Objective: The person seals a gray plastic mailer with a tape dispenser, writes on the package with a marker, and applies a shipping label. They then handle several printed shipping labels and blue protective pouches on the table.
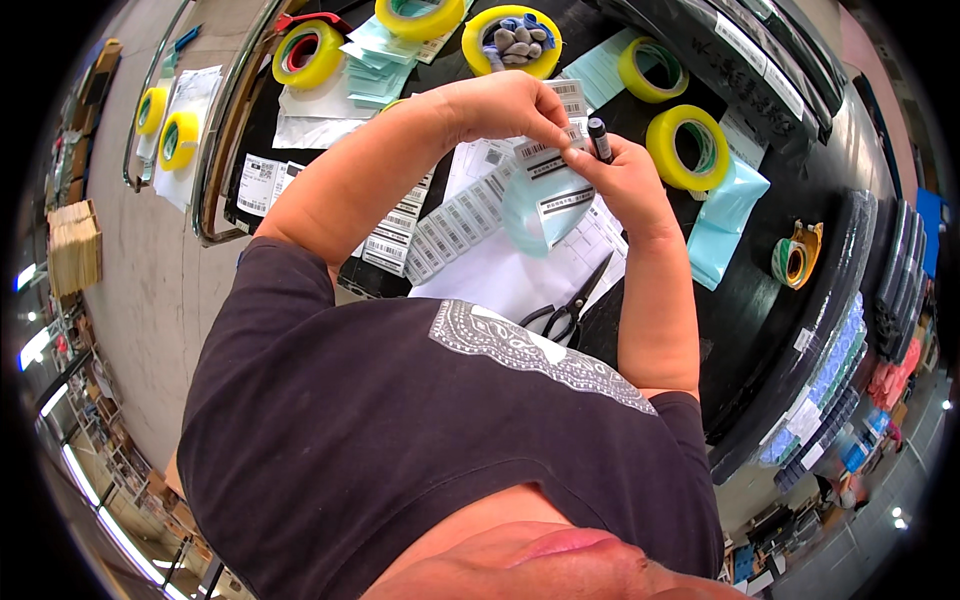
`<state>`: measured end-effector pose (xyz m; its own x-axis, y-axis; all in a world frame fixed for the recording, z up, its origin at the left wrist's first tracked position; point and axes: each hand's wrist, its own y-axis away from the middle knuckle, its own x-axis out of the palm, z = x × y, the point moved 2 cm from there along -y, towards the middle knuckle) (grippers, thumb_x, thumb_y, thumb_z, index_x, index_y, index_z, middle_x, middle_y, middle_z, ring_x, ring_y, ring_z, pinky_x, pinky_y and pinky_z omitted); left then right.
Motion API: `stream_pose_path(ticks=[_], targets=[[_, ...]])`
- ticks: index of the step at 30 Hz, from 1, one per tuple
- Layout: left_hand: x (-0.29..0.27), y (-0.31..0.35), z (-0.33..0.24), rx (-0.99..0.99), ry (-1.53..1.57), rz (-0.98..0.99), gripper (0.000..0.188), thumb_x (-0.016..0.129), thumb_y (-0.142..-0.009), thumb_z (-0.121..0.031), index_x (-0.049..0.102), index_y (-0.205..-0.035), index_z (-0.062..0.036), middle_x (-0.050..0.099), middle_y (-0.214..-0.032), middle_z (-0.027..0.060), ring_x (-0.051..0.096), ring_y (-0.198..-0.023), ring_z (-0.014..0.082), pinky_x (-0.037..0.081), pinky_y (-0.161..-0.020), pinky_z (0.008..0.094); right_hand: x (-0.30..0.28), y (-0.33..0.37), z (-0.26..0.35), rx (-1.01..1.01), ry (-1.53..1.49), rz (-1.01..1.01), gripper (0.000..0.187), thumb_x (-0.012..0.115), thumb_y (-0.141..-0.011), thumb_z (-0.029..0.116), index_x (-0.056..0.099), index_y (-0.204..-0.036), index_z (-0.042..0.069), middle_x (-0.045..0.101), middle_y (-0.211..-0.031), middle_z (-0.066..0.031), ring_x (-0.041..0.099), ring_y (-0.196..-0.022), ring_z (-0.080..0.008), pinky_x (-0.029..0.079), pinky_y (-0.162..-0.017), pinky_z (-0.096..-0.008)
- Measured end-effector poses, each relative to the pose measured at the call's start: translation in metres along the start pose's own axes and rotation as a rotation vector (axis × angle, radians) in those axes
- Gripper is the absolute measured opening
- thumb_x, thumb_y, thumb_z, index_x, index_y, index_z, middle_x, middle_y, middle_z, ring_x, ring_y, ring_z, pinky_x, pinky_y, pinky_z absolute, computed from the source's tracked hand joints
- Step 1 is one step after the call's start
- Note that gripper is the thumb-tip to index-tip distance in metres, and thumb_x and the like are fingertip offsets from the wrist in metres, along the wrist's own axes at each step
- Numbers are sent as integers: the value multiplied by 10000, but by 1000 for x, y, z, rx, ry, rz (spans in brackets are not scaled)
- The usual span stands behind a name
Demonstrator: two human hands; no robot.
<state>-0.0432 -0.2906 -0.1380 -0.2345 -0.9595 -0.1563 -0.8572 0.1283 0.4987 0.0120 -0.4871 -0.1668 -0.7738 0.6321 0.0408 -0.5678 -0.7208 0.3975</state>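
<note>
Between both hands hangs a curled strip of barcode labels on a pale translucent backing. The fingers of my left hand come over its top and pinch it from the far side. My right hand pinches the same strip at its right edge. A black marker pen stands up out of the right hand, held against its thumb side. Below the strip, white paper sheets and a sheet of small barcode labels lie on the black table. Black-handled scissors rest near my chest.
Yellow tape rolls lie around the hands, one close on the right and another with grey gloves inside. Pale blue slips sit at the far left. A blue plastic bag and a smaller tape roll lie right. Metal rails edge the left.
</note>
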Motion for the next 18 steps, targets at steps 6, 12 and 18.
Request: stream_pose_path(ticks=[6,12,18], targets=[[-13,9,11,8,282,-328,244,767,-841,-251,733,-996,-65,684,-931,5,606,-882,99,449,-824,254,4,4,1,44,-36,-175,290,756,-875,256,709,-935,-24,658,-810,0,558,-733,-72,464,-704,-235],[-9,36,4,127,788,-429,189,743,-865,-227,714,-1021,-125,669,-956,-20,594,-920,101,399,-897,304,-14,29,-6,-77,36,-352,544,774,-861,321,628,-1244,-36,674,-934,-25,569,-832,-74,465,-775,-247],[23,61,-22,330,702,-405,287,722,-889,-208,673,-1139,-76,658,-937,-34,565,-811,68,423,-781,245,-67,110,-4,-294,379,-533,355,753,-822,286,687,-1031,7,660,-847,-104,599,-781,-220,492,-780,-334]])
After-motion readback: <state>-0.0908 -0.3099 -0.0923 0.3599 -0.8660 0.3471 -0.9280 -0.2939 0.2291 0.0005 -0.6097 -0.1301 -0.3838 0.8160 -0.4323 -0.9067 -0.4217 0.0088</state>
